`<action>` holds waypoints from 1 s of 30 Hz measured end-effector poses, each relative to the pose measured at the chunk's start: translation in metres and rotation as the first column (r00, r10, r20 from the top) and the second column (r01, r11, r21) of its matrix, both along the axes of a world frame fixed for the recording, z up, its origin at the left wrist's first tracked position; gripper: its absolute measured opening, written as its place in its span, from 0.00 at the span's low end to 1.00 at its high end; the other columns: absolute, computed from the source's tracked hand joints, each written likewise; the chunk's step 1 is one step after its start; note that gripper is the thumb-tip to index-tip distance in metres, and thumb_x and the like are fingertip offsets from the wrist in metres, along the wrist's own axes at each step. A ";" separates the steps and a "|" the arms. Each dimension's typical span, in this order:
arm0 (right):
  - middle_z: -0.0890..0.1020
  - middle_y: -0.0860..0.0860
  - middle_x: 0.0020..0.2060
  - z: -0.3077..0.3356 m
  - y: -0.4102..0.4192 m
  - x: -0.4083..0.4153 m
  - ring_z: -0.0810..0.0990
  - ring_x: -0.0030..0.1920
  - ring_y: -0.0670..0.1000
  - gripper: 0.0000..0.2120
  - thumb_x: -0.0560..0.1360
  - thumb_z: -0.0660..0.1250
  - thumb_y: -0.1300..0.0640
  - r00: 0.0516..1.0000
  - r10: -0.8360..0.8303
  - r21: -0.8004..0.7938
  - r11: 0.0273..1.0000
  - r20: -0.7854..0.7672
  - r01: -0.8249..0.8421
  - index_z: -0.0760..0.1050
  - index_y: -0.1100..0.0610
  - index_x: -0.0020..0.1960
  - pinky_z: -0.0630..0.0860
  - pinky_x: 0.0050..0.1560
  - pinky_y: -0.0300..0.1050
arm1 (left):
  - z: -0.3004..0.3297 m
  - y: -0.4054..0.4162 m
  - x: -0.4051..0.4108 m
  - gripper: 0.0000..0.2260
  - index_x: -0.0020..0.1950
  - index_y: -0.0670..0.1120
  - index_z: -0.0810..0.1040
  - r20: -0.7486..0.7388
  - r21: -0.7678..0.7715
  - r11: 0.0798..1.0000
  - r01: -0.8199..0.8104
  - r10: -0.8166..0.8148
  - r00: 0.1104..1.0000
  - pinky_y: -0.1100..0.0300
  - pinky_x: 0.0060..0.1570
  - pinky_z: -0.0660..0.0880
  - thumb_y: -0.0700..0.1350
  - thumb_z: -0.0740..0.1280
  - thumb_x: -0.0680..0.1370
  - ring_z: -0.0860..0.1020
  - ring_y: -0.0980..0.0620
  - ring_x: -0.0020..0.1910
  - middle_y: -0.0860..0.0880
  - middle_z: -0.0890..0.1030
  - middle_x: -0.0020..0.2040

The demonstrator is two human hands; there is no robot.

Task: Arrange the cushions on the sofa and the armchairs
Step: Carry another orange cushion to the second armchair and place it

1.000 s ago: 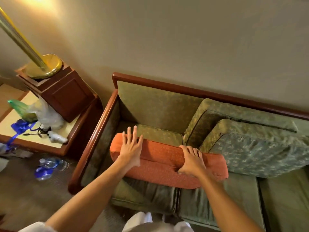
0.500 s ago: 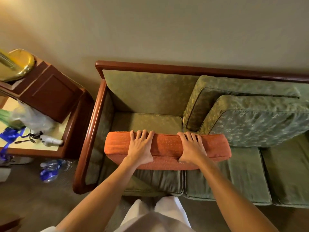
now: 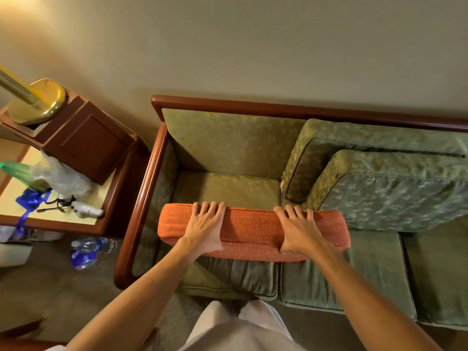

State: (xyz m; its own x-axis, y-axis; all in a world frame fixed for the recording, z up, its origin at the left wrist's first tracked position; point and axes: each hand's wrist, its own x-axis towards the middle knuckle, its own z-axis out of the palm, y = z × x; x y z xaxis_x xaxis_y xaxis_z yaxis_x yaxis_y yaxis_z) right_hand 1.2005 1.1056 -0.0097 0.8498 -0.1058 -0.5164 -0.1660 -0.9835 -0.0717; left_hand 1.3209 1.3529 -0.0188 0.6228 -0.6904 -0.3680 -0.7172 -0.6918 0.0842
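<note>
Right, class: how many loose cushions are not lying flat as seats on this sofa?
3. The orange cushion stands on edge under both hands at the left seat; two green cushions lean against the backrest, right. More may sit out of frame.

left seat corner (image 3: 225, 186) free, green cushions (image 3: 390, 188) crowding right

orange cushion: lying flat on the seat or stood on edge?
On edge. The orange rectangular cushion shows its narrow side upward, both hands, left and right, gripping over that top edge above the green sofa seat.
</note>
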 end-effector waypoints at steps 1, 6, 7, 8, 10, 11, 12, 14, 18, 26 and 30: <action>0.64 0.54 0.71 -0.001 0.000 -0.002 0.62 0.71 0.57 0.59 0.57 0.79 0.38 1.000 0.007 0.011 1.000 0.016 -0.007 0.50 0.52 0.77 0.60 0.70 0.66 | 0.000 -0.001 -0.002 0.54 0.76 0.45 0.58 0.001 0.004 1.000 0.002 -0.002 1.000 0.37 0.72 0.57 0.63 0.79 0.59 0.66 0.41 0.68 0.45 0.69 0.69; 0.68 0.52 0.67 -0.002 0.001 -0.008 0.66 0.69 0.55 0.49 0.60 0.74 0.39 0.997 0.004 0.080 0.997 0.076 -0.010 0.56 0.51 0.74 0.62 0.68 0.65 | 0.002 0.000 -0.015 0.48 0.69 0.44 0.65 0.016 0.007 1.000 -0.009 0.009 1.000 0.35 0.67 0.61 0.67 0.76 0.58 0.68 0.42 0.66 0.45 0.71 0.65; 0.68 0.52 0.67 0.000 0.002 -0.008 0.66 0.69 0.55 0.48 0.60 0.75 0.40 0.997 0.001 0.090 0.996 0.073 -0.008 0.57 0.51 0.73 0.62 0.68 0.66 | 0.005 0.002 -0.017 0.47 0.68 0.44 0.66 0.019 -0.003 1.000 -0.014 0.014 1.000 0.35 0.66 0.61 0.67 0.76 0.57 0.69 0.43 0.65 0.45 0.72 0.64; 0.68 0.52 0.67 0.003 0.003 -0.008 0.66 0.69 0.55 0.48 0.59 0.75 0.40 0.998 0.001 0.094 0.995 0.068 -0.007 0.57 0.51 0.73 0.62 0.68 0.66 | 0.009 0.004 -0.018 0.46 0.66 0.45 0.67 0.018 -0.010 1.000 -0.020 0.021 1.000 0.36 0.65 0.61 0.68 0.75 0.57 0.69 0.43 0.64 0.46 0.72 0.63; 0.69 0.52 0.67 0.006 0.006 -0.009 0.66 0.69 0.55 0.50 0.58 0.75 0.39 0.997 0.010 0.090 0.996 0.072 -0.017 0.57 0.51 0.73 0.61 0.68 0.66 | 0.016 0.011 -0.020 0.44 0.64 0.45 0.68 0.013 -0.019 0.999 -0.036 0.036 0.999 0.37 0.64 0.62 0.69 0.74 0.57 0.70 0.44 0.63 0.46 0.73 0.61; 0.69 0.51 0.66 0.009 0.008 -0.011 0.67 0.68 0.55 0.50 0.57 0.75 0.37 0.996 0.037 0.084 0.995 0.085 -0.044 0.58 0.51 0.73 0.62 0.67 0.66 | 0.020 0.017 -0.025 0.43 0.64 0.46 0.68 0.013 -0.028 0.998 -0.057 0.058 0.998 0.38 0.63 0.62 0.69 0.73 0.58 0.70 0.44 0.63 0.47 0.73 0.60; 0.70 0.51 0.64 0.013 0.010 -0.013 0.68 0.67 0.54 0.49 0.57 0.74 0.35 0.992 0.063 0.077 0.994 0.109 -0.071 0.60 0.50 0.71 0.63 0.66 0.65 | 0.025 0.022 -0.029 0.42 0.63 0.46 0.69 0.011 -0.037 0.996 -0.077 0.077 0.997 0.38 0.63 0.62 0.71 0.72 0.58 0.70 0.44 0.62 0.47 0.73 0.60; 0.71 0.50 0.61 0.026 0.014 -0.012 0.70 0.65 0.54 0.48 0.55 0.73 0.33 0.979 0.133 0.069 0.987 0.157 -0.145 0.61 0.49 0.70 0.64 0.63 0.64 | 0.037 0.034 -0.041 0.42 0.61 0.48 0.69 0.009 -0.083 0.987 -0.138 0.140 0.990 0.39 0.63 0.62 0.74 0.70 0.58 0.71 0.47 0.61 0.49 0.73 0.58; 0.72 0.50 0.62 0.067 0.026 0.008 0.69 0.66 0.54 0.48 0.57 0.76 0.38 0.949 0.265 0.112 0.952 0.170 -0.286 0.62 0.48 0.71 0.62 0.67 0.64 | 0.080 0.062 -0.064 0.36 0.55 0.52 0.69 0.021 -0.162 0.949 -0.269 0.276 0.961 0.45 0.58 0.66 0.70 0.70 0.55 0.71 0.51 0.55 0.53 0.72 0.53; 0.68 0.45 0.49 0.135 0.070 0.033 0.71 0.58 0.51 0.41 0.55 0.77 0.40 0.772 0.597 0.132 0.766 0.220 -0.630 0.66 0.45 0.64 0.64 0.60 0.57 | 0.160 0.113 -0.134 0.42 0.62 0.51 0.71 0.051 -0.195 0.828 -0.525 0.543 0.838 0.44 0.60 0.67 0.72 0.64 0.54 0.71 0.50 0.58 0.52 0.74 0.57; 0.71 0.46 0.53 0.159 0.111 0.033 0.71 0.59 0.52 0.41 0.56 0.74 0.39 0.650 0.716 0.136 0.639 0.256 -0.757 0.65 0.45 0.67 0.63 0.63 0.58 | 0.182 0.146 -0.181 0.43 0.65 0.51 0.70 0.037 -0.176 0.715 -0.676 0.691 0.722 0.43 0.63 0.66 0.71 0.68 0.54 0.71 0.49 0.60 0.52 0.74 0.60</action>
